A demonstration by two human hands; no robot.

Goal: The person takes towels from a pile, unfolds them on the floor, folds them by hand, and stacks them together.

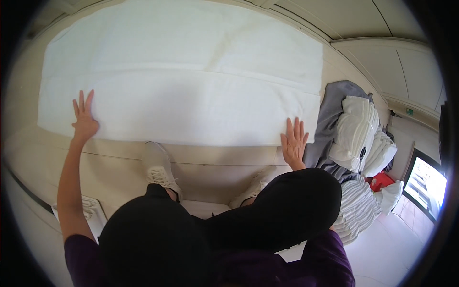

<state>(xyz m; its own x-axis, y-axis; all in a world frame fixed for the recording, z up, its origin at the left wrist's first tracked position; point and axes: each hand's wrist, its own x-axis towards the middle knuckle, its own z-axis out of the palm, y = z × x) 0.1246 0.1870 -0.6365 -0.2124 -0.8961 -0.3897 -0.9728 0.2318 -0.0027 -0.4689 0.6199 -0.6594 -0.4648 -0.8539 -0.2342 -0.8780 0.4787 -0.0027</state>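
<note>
A large white cloth point(191, 103) lies spread out in front of me, with a long crease or fold line running across its middle. My left hand point(84, 119) rests on its near left part, fingers spread and palm down. At the near right corner my right hand point(294, 141) presses flat on the same cloth, its fingers stretched out. Neither hand grips anything. Light creases show in the far part of the cloth.
To the right, a bundle of folded white cloths point(355, 131) lies on a grey cloth point(338, 95). A stack of folded white cloths point(355, 208), a red item point(381, 182) and a lit screen point(425, 184) are nearer. My shoes point(160, 167) stand by the cloth's near edge.
</note>
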